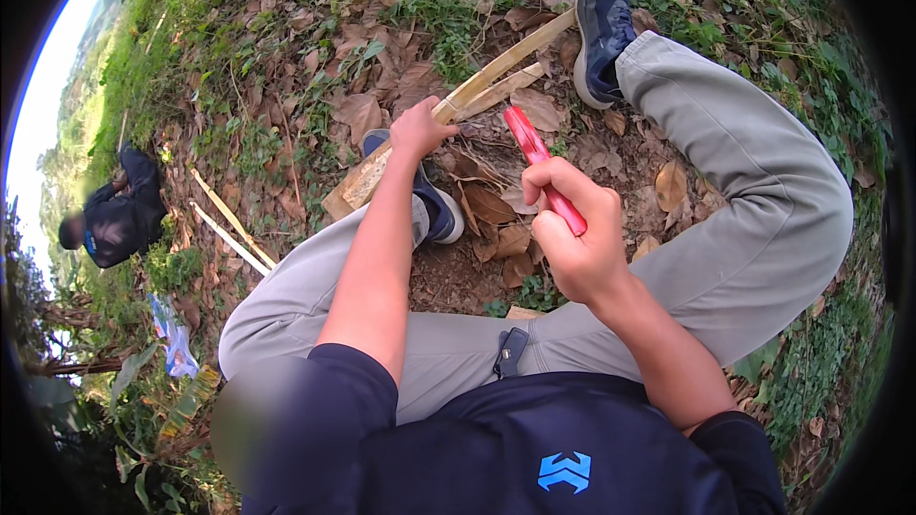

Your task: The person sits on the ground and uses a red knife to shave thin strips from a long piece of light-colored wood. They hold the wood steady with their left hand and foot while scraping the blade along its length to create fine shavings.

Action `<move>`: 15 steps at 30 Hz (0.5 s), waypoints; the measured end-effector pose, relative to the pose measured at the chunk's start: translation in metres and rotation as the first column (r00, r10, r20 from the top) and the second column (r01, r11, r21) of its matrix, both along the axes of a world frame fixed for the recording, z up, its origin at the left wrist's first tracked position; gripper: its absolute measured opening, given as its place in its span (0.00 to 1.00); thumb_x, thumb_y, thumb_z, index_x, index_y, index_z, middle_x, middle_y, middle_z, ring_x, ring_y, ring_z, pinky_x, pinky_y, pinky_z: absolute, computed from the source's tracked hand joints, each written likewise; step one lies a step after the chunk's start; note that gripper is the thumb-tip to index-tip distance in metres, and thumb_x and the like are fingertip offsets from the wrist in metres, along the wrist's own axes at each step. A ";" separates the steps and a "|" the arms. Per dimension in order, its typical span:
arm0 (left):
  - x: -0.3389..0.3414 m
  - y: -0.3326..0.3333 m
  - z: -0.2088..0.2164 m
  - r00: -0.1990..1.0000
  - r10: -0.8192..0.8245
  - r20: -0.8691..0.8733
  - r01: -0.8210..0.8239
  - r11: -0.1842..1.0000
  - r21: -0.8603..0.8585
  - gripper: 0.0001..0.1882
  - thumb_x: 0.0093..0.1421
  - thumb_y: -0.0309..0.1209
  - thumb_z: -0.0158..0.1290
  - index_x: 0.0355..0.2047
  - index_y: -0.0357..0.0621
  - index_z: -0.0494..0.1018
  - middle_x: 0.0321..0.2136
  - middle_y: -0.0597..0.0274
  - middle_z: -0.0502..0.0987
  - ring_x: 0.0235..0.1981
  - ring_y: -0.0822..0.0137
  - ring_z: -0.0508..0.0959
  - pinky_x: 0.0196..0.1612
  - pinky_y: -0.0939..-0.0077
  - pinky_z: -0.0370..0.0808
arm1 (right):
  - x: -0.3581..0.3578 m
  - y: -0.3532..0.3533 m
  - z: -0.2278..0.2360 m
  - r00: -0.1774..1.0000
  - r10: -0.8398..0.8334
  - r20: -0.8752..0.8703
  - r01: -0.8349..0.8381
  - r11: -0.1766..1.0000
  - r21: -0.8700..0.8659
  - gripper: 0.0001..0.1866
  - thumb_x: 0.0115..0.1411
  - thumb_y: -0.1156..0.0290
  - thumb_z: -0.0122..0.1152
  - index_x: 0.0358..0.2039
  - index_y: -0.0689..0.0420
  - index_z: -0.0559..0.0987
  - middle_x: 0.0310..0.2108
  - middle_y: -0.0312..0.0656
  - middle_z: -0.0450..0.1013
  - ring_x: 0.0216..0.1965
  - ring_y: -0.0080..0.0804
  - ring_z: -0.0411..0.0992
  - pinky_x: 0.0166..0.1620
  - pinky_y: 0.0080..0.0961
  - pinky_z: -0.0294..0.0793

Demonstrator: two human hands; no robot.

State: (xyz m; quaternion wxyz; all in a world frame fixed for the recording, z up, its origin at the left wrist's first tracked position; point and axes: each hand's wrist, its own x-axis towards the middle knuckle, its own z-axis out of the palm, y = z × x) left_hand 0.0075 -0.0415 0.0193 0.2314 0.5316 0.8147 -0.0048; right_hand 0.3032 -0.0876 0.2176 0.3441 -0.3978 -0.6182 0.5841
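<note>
My left hand is closed round the near end of a long pale split-wood strip, which looks like bamboo. The strip slants up to the right, passing by my right shoe. A shorter pale piece lies alongside it, near my fingers. Below the left hand, a wooden block rests on the ground by my left shoe. In my right hand is a slim red tool, held in a fist over the ground between my legs. Its exact kind is unclear, and no blade shows.
Dry leaves and green plants cover the sloping ground. Two thin pale strips lie to the left. Farther left, another person in dark clothes sits on the slope, with a plastic bag nearer me. My bent legs frame the work area.
</note>
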 end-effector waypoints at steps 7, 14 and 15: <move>-0.017 0.004 -0.004 0.990 0.011 0.139 -0.005 0.999 -0.046 0.28 0.46 0.50 0.72 0.46 0.55 0.83 0.40 0.53 0.85 0.44 0.52 0.84 0.48 0.57 0.78 | 0.003 0.002 0.006 0.999 0.022 -0.035 -0.023 1.000 -0.021 0.11 0.51 0.80 0.51 0.37 0.61 0.75 0.23 0.41 0.70 0.21 0.25 0.66 0.29 0.25 0.69; -0.024 0.010 -0.003 0.997 0.032 0.069 -0.031 0.999 -0.013 0.27 0.46 0.40 0.68 0.49 0.57 0.83 0.42 0.53 0.85 0.44 0.54 0.84 0.49 0.58 0.79 | 0.004 0.004 0.004 0.997 -0.012 -0.079 0.005 0.996 -0.084 0.11 0.51 0.80 0.51 0.37 0.61 0.75 0.23 0.39 0.69 0.21 0.21 0.64 0.28 0.24 0.67; -0.023 0.012 -0.001 0.997 0.023 0.067 -0.023 1.000 0.009 0.28 0.45 0.41 0.68 0.49 0.55 0.83 0.41 0.52 0.85 0.43 0.54 0.85 0.48 0.59 0.79 | 0.005 0.005 0.005 0.997 -0.008 -0.075 0.002 0.997 -0.080 0.11 0.51 0.80 0.51 0.36 0.61 0.75 0.23 0.39 0.69 0.21 0.21 0.64 0.28 0.23 0.66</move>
